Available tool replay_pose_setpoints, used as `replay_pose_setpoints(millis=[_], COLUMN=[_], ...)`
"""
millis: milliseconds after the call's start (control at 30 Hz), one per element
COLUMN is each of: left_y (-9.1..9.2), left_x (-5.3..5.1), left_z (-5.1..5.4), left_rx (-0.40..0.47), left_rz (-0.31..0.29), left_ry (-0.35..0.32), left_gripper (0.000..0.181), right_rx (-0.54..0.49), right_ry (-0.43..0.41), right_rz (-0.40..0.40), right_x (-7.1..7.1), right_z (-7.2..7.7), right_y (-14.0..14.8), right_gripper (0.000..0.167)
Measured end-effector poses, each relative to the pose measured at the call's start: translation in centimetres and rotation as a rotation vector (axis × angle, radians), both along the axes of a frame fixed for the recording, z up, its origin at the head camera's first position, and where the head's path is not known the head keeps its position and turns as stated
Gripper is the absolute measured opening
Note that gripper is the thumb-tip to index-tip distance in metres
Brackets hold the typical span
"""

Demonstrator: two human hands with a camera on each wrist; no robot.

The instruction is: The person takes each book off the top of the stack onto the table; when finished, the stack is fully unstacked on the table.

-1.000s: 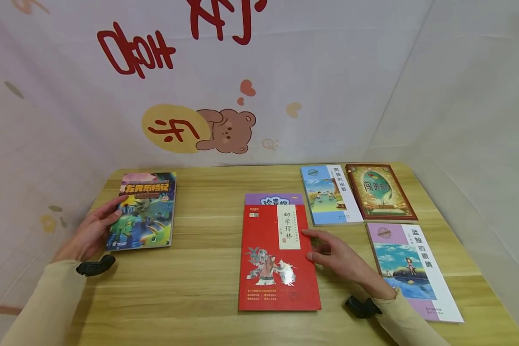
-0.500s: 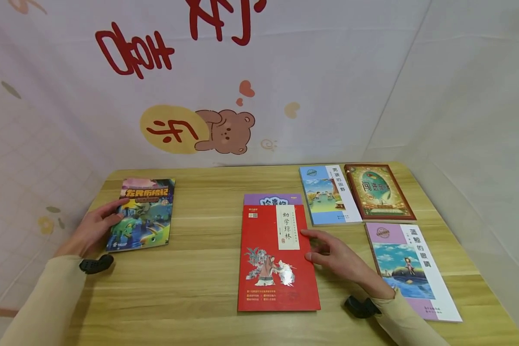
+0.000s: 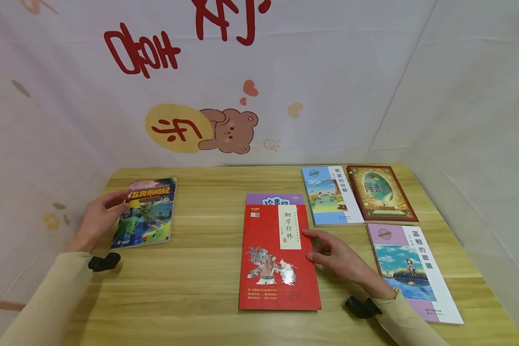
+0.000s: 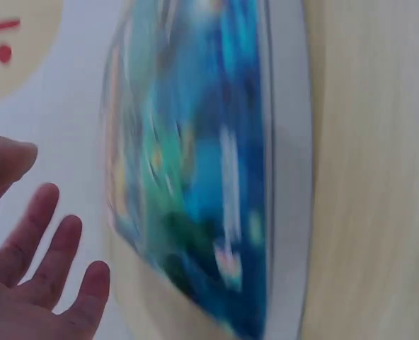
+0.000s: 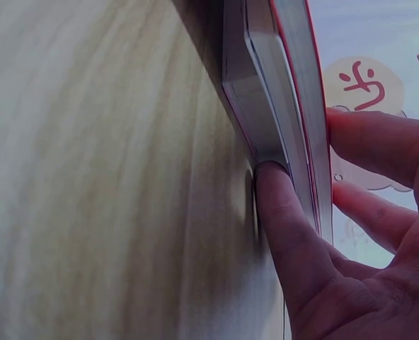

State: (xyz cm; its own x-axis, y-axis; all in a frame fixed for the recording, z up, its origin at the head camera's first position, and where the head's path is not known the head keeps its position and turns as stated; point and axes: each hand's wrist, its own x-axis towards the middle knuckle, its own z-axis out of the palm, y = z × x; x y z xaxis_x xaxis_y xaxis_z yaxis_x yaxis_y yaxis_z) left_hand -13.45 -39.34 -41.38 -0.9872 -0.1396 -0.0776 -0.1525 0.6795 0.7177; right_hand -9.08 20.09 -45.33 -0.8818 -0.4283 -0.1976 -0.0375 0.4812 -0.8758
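In the head view, my left hand (image 3: 101, 218) is over the left edge of a dinosaur comic book (image 3: 149, 216) lying at the table's left. The left wrist view shows its fingers (image 4: 43, 227) relaxed and apart from the blurred book (image 4: 188, 163). My right hand (image 3: 343, 254) touches the right edge of a red book (image 3: 268, 269), which lies on a purple book (image 3: 255, 198) that shows only along its top. In the right wrist view, one fingertip (image 5: 273, 184) meets the page edges of the lower book, while the other fingers are at the red cover.
Farther right on the wooden table (image 3: 181, 293) lie a blue-and-white book (image 3: 330, 194), a brown-bordered green book (image 3: 382, 194) and a pink-and-white book (image 3: 408, 269). A white printed curtain (image 3: 328, 62) hangs close behind the table and along both sides.
The dinosaur book's far edge came down first. My left hand has since lifted off that book and its fingers have loosened. My right hand has stayed at the red book's edge.
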Motion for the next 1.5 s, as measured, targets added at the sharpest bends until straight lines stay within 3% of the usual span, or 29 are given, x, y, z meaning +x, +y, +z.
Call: replay_pose_setpoints(millis=[233,433,767,1133,1267,1500], left_y=[4.8,8.8,13.5,17.8,19.0,20.8], left_x=[0.9,1.9,3.8,6.2,6.7,6.9], left_z=[1.0,1.6,0.3,-1.1,-1.5,-2.2], left_rx=[0.017,0.096,0.262,0.423,0.473,0.562], left_rz=[-0.137,-0.259,-0.401,-0.542,-0.579,-0.627], left_ry=[0.212,0.215,0.141,0.007,-0.064,-0.261], left_gripper=[0.042,0.043,0.045,0.051,0.055,0.063], right_rx=[0.008,0.018,0.012,0.011,0.008,0.020], right_ry=[0.018,0.002,0.005,-0.005,-0.004,-0.002], right_rz=[-0.001,-0.012,-0.007,-0.009,-0.003,-0.014], right_x=[0.0,0.0,0.0,0.1,0.1,0.0], right_z=[0.3,0.3,0.2,0.4,0.4,0.4], right_y=[-0.2,-0.2,-0.2,-0.3,-0.3,-0.4], right_gripper=[0.061,0.062,0.063,0.063,0.064,0.062])
